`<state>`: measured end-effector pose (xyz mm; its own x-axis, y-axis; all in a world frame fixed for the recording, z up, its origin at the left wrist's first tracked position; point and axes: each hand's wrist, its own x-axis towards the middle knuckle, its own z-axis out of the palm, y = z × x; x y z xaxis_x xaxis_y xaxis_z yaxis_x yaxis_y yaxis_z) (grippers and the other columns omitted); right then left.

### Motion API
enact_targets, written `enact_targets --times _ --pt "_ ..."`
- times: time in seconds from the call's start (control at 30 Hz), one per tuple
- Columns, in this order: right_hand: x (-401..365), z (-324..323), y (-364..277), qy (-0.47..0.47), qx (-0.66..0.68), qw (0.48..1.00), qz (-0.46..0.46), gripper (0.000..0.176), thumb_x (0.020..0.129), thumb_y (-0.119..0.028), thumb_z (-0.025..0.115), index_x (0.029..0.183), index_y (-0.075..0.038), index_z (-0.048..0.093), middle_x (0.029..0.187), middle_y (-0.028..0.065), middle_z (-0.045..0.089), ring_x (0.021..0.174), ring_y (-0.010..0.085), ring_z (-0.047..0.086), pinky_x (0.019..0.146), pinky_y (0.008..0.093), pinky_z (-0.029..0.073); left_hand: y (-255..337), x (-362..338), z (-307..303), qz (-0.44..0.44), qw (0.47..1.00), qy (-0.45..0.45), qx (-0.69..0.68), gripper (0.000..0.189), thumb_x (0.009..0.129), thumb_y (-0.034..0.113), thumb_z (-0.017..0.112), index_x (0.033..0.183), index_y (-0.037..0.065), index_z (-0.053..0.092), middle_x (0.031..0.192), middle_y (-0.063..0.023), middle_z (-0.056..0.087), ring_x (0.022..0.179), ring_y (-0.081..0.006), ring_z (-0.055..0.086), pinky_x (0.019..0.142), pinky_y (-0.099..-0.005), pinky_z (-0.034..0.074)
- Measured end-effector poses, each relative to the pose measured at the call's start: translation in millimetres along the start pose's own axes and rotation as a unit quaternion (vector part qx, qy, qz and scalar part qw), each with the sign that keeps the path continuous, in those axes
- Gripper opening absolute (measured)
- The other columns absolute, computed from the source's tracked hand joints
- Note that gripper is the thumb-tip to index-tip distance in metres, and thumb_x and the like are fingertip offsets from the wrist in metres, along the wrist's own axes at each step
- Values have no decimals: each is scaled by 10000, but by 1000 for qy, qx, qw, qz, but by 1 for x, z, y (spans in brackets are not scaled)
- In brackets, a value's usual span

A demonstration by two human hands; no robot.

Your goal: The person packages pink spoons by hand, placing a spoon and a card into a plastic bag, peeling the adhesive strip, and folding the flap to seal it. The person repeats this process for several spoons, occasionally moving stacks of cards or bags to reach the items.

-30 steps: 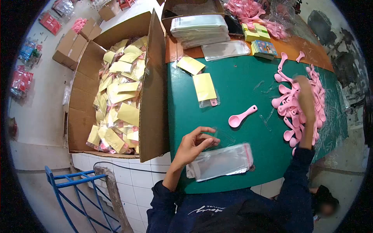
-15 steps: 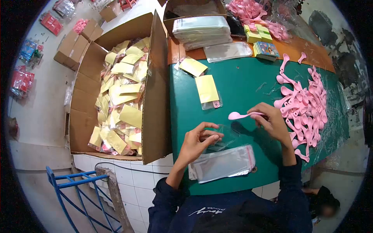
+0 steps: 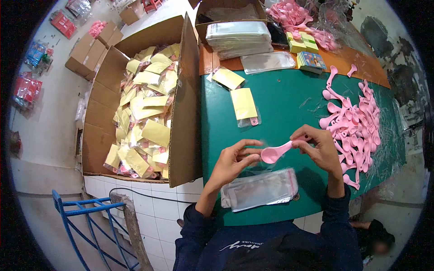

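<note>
A pink spoon (image 3: 270, 155) is pinched by its handle in my right hand (image 3: 318, 147), its bowl pointing left. The bowl is right beside the fingertips of my left hand (image 3: 235, 162). My left hand has its thumb and fingers closed around a clear plastic bag (image 3: 260, 168), which is faint and partly hidden. Below both hands lies a stack of clear bags (image 3: 260, 189) on the green table (image 3: 280, 99). Farther up are two packets with yellow cards (image 3: 243, 103), one with a pink handle end showing.
On the right is a heap of pink spoons (image 3: 352, 122). A large carton (image 3: 185, 104) of yellow-card packets stands left. Bag stacks (image 3: 237, 36), card stacks (image 3: 311, 61) and more spoons (image 3: 289, 13) lie at the back. A blue metal frame (image 3: 90, 204) is lower left; a person (image 3: 377, 237) is lower right.
The spoon has moved down and left toward my left hand, and its bowl now faces up to the camera. The view has shifted slightly.
</note>
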<state>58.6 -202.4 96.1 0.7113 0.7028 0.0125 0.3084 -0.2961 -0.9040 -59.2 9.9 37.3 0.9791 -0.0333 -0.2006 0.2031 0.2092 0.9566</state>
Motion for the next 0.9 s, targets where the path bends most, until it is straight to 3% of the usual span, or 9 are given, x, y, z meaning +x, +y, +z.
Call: enact_targets --times 0.17,0.27,0.37,0.53,0.67,0.77,0.83,0.9 --pt "2 7 -8 -47 -84 990 -99 162 845 -81 590 988 -7 610 763 97 619 637 130 593 553 250 466 -1 6 9 35 998 -41 -14 335 907 89 530 1224 -6 474 1112 -145 603 993 -177 590 840 -289 480" --pt "6 13 -16 -73 -67 992 -76 280 857 -79 572 1135 -46 556 790 113 604 670 158 608 579 268 486 3 10 18 63 997 -18 -32 330 920 133 519 1224 6 492 1095 -147 615 1012 -179 583 859 -292 472" --pt "5 14 -24 -21 -39 999 -28 315 862 -79 579 1156 -17 485 786 111 599 660 147 611 580 267 499 4 10 13 33 998 13 -58 298 927 160 510 1182 9 537 1055 -131 631 982 -161 591 844 -284 475" --pt "5 24 -3 109 53 989 -82 270 830 -57 637 1018 21 459 804 103 611 704 136 633 606 250 523 8 11 9 34 993 -26 114 274 931 176 483 1109 -3 591 973 -58 648 837 -109 593 775 -269 479" --pt "9 32 -2 161 86 972 -145 282 806 -40 663 1005 15 472 825 93 628 746 132 645 646 244 532 7 17 14 75 997 -1 18 294 946 199 471 1121 -8 584 973 -50 638 858 -102 577 774 -261 468" --pt "17 32 -4 190 36 958 -211 224 798 -40 670 953 4 514 835 92 632 689 143 651 602 253 529 5 20 11 107 993 -24 -40 297 955 203 460 1114 -14 587 978 -53 630 882 -96 564 774 -252 460" --pt "18 25 -9 160 -26 964 -212 201 785 -77 686 919 -14 548 894 94 628 760 167 651 642 284 526 12 18 3 93 994 -62 0 301 960 204 453 1105 -22 588 990 -62 627 906 -97 560 779 -248 457" --pt "21 18 -18 97 -86 962 -239 196 774 -131 695 901 -36 579 973 103 611 852 200 632 698 318 515 22 15 2 63 997 -42 -1 287 957 188 456 1087 -27 596 979 -78 639 891 -115 579 783 -251 463"
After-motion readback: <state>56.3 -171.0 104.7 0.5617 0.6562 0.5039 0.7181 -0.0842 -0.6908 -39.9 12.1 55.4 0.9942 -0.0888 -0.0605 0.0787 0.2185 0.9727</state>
